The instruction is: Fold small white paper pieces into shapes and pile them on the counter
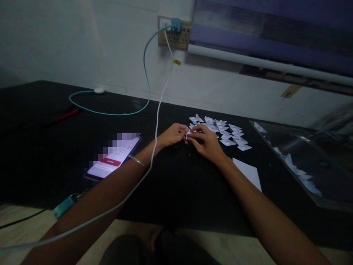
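A small folded white paper (188, 134) is pinched between my two hands above the black counter. My left hand (174, 134) grips it from the left, thumb and fingers together. From the right, my right hand (205, 141) holds it with thumb and index finger. The fingers cover most of the paper, so its exact shape is hidden. Just beyond and to the right lie several folded white paper boats (227, 134) in rows. A stack of flat white paper (248, 172) rests beside my right forearm, partly hidden by it.
A lit phone (110, 162) lies left of my left forearm. A white cable (157, 121) crosses over that arm from the wall socket (175, 35); a teal cable (110, 113) loops on the black counter (171, 191). At right is a sink (278, 141), with folded papers (299, 173) along its edge.
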The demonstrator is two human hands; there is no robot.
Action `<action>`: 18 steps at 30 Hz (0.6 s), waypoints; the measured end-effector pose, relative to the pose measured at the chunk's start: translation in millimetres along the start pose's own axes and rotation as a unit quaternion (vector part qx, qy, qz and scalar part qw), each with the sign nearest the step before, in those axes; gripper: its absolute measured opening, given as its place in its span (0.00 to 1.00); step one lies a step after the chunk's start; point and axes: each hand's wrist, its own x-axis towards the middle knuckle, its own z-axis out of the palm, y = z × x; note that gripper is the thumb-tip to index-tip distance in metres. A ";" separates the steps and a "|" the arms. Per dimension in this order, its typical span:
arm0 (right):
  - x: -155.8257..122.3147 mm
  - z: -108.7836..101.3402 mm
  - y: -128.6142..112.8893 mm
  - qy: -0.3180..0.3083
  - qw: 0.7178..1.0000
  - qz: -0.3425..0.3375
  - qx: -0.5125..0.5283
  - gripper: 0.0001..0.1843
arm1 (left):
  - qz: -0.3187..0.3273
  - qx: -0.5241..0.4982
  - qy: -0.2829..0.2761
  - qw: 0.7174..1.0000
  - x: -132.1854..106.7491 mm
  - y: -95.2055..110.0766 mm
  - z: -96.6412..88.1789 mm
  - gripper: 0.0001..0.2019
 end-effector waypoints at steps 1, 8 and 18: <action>0.3 1.6 -1.5 0.018 0.999 0.027 0.020 0.06 | 0.005 0.005 0.005 1.000 0.0 0.0 0.5 0.14; -0.9 10.4 5.7 0.031 0.964 0.230 0.130 0.15 | 0.008 0.074 0.008 0.997 -2.8 5.9 1.9 0.14; -0.9 10.5 9.7 0.003 0.957 0.235 0.169 0.19 | 0.011 0.116 0.015 0.993 -6.6 3.7 5.0 0.15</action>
